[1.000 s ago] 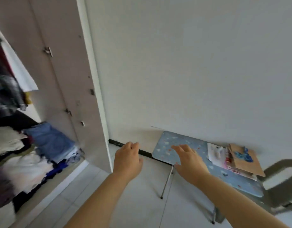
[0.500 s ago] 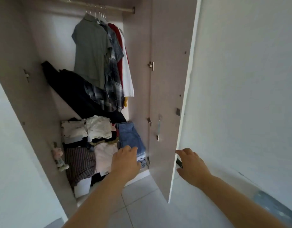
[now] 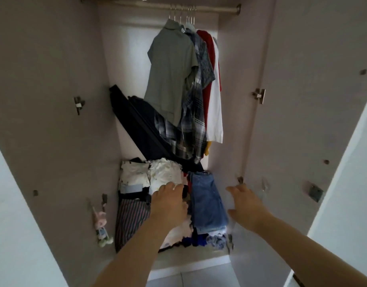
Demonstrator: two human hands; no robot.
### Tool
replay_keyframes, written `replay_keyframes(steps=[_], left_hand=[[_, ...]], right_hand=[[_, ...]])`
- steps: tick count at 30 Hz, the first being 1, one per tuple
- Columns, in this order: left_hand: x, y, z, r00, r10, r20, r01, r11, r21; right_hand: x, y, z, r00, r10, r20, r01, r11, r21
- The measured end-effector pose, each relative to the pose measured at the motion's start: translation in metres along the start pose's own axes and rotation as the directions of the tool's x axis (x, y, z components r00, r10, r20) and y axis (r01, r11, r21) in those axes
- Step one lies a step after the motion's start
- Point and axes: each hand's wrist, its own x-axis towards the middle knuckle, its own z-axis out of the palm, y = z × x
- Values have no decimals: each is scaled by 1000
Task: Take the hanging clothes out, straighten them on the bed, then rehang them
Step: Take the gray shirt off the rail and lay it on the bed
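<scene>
An open wardrobe stands in front of me. On its rail (image 3: 137, 6) hang several garments on wire hangers: a grey-green polo shirt (image 3: 170, 73) in front, a plaid shirt (image 3: 192, 125), a red top (image 3: 209, 59) and a white top (image 3: 214, 112) behind it. My left hand (image 3: 168, 204) reaches forward, fingers relaxed, in front of the folded pile on the wardrobe floor. Fingers spread, my right hand (image 3: 246, 206) is held out near the right door's inner edge. Both hands hold nothing and are well below the hanging clothes.
Folded clothes fill the wardrobe floor: white pieces (image 3: 153, 175), blue jeans (image 3: 207, 199), a striped piece (image 3: 131, 218). A dark garment (image 3: 141, 125) leans diagonally behind. Both doors (image 3: 302, 100) stand open at my sides. A small plush toy (image 3: 101, 224) hangs on the left door.
My view has swung left from the wall and small table to face the wardrobe squarely. Both hands stay stretched out in front, now level with the folded pile.
</scene>
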Motion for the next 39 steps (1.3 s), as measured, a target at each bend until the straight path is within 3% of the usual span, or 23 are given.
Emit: replay_keyframes(steps=[14, 21, 27, 32, 39], left_hand=[[247, -77, -34, 980, -26, -197, 28, 1000, 8], [351, -98, -76, 937, -114, -329, 134, 990, 38], [421, -119, -114, 880, -122, -458, 169, 984, 63], [479, -140, -144, 828, -94, -553, 139, 990, 39], [552, -168, -174, 770, 21, -638, 21, 998, 57]], right_hand=[[278, -42, -53, 946, -283, -155, 285, 958, -10], [405, -67, -109, 855, -447, -264, 455, 890, -35], [483, -101, -165, 712, -581, -395, 589, 800, -116], [532, -127, -214, 600, -633, -490, 591, 763, -261], [594, -159, -283, 541, -558, -630, 381, 830, -408]])
